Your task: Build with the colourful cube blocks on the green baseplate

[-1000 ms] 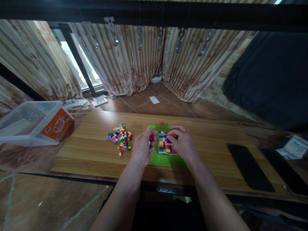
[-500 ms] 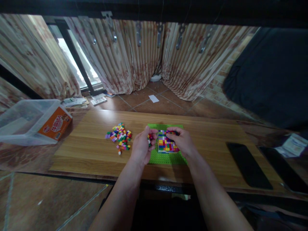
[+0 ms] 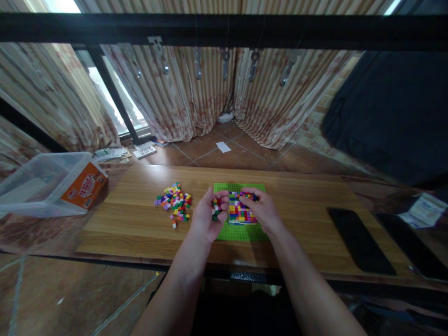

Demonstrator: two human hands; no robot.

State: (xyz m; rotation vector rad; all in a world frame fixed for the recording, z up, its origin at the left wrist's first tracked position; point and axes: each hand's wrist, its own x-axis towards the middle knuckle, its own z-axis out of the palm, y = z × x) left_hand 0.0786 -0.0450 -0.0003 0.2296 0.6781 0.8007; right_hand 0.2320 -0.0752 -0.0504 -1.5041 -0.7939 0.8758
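Note:
My left hand (image 3: pixel 206 213) is cupped, its fingers curled around several small toy bricks (image 3: pixel 216 209) in red, green and white. Beside it, a block of many-coloured toy bricks (image 3: pixel 240 214) stands on a green studded baseplate (image 3: pixel 241 232). My right hand (image 3: pixel 263 207) reaches over the block's far right part, thumb and fingers drawn together against its top. Whatever lies between those fingertips is too small and covered to make out.
A loose pile of coloured toy bricks (image 3: pixel 178 201) lies left of the baseplate on the wooden board (image 3: pixel 140 233). A clear plastic tub (image 3: pixel 45 182) with an orange label stands at far left. Two dark flat objects, one a black slab (image 3: pixel 360 240), lie at right.
The camera view has tilted up slightly. My left hand has turned a little, showing more of its bricks. My right hand stays at the brick block, its fingers shifted slightly.

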